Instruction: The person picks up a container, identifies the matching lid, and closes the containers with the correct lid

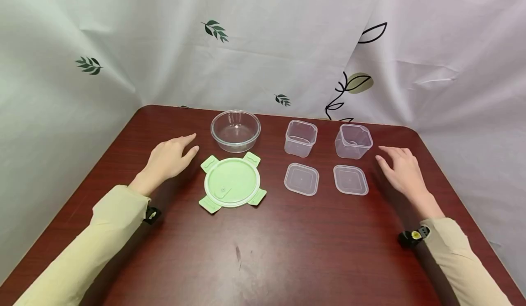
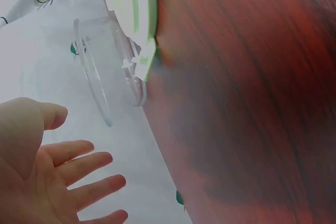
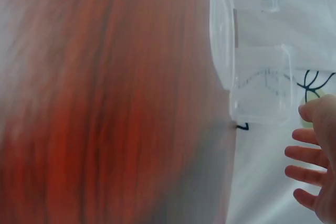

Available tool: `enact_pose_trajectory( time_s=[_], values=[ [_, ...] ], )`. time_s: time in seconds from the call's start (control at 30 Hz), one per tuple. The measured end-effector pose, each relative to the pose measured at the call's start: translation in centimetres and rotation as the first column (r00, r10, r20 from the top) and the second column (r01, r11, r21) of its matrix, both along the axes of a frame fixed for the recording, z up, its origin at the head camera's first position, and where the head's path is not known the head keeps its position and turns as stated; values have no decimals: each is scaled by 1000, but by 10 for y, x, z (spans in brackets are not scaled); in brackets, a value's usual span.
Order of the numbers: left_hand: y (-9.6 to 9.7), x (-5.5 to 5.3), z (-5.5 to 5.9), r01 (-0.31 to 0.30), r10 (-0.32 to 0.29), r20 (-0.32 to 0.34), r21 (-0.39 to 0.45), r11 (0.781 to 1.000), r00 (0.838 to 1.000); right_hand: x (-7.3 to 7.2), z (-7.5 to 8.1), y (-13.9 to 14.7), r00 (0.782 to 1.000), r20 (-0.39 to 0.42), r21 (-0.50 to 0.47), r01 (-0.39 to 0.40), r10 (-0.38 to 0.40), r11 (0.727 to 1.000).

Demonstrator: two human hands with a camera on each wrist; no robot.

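While the left hand (image 1: 167,160) and right hand (image 1: 402,170) are loosely spread and empty, the glass bowl (image 1: 235,134) on the desk's (image 1: 287,251) far left and rightmost plastic tub (image 1: 353,144) could skid if a careless reach bumps them

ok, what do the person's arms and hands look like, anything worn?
Left sleeve: long, pale yellow. Right sleeve: long, cream-beige. Black left wrist camera; black right wrist camera with a yellow patch. Left hand and right hand: no gloves.
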State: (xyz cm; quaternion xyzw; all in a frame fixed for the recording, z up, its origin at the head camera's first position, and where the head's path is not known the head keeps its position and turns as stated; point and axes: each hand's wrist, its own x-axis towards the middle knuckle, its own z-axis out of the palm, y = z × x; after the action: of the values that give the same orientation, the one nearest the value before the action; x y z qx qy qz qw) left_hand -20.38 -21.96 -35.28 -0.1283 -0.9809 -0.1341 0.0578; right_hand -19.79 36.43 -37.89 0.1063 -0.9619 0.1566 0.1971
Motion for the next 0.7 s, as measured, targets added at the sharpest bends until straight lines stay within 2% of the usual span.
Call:
enact_pose_trajectory(
  time_s=[0.23, 0.4, 0.7],
  values=[
    [5, 1, 4, -73, 72, 16, 59, 996, 997, 1, 7, -17, 993, -117, -80, -21, 11, 997],
    [6, 2, 6, -88, 86, 22, 92, 992, 996, 0, 12, -36, 979, -198, -87, -59, 41, 994],
    [9, 7, 6, -98, 93, 39, 165, 981, 995, -5, 18, -74, 962, -241, -96, -151, 124, 984]
  ],
)
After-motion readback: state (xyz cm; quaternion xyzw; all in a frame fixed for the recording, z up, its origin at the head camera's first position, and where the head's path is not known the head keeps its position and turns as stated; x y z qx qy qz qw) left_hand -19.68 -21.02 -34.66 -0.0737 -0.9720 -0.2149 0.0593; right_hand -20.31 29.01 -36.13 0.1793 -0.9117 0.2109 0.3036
